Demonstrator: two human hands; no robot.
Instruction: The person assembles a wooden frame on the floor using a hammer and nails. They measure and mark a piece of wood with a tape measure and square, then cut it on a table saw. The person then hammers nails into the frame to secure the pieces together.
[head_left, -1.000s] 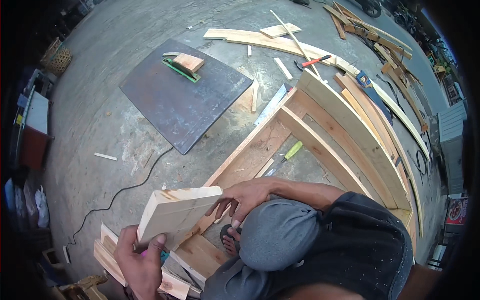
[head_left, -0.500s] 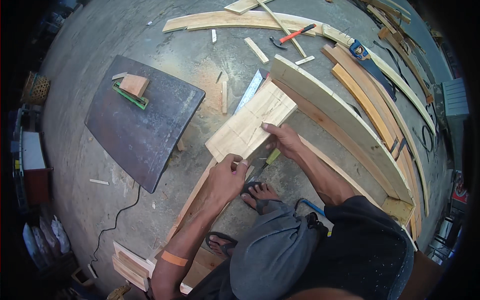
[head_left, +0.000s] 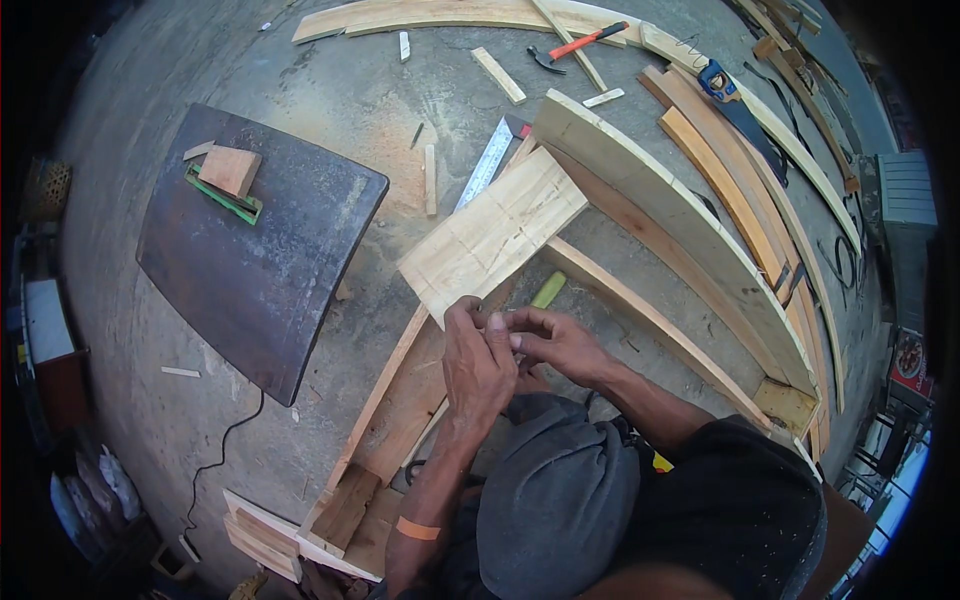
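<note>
Pale wood is filling the middle of the frame: a short flat board (head_left: 493, 232) is lying slantwise across a long wooden frame (head_left: 640, 240) on the concrete floor (head_left: 330, 80). Just below the board's lower corner both hands are meeting — the left hand (head_left: 478, 365) is curling its fingers at the board's near edge, and the right hand (head_left: 556, 342) is pinching its fingertips against them; whether something small is sitting between them I cannot tell. A steel ruler (head_left: 487, 163) is lying just above the board, a dark metal sheet (head_left: 255, 245) is resting at centre left, and a hammer (head_left: 578, 44) with a handsaw (head_left: 730, 90) is lying toward the upper right.
</note>
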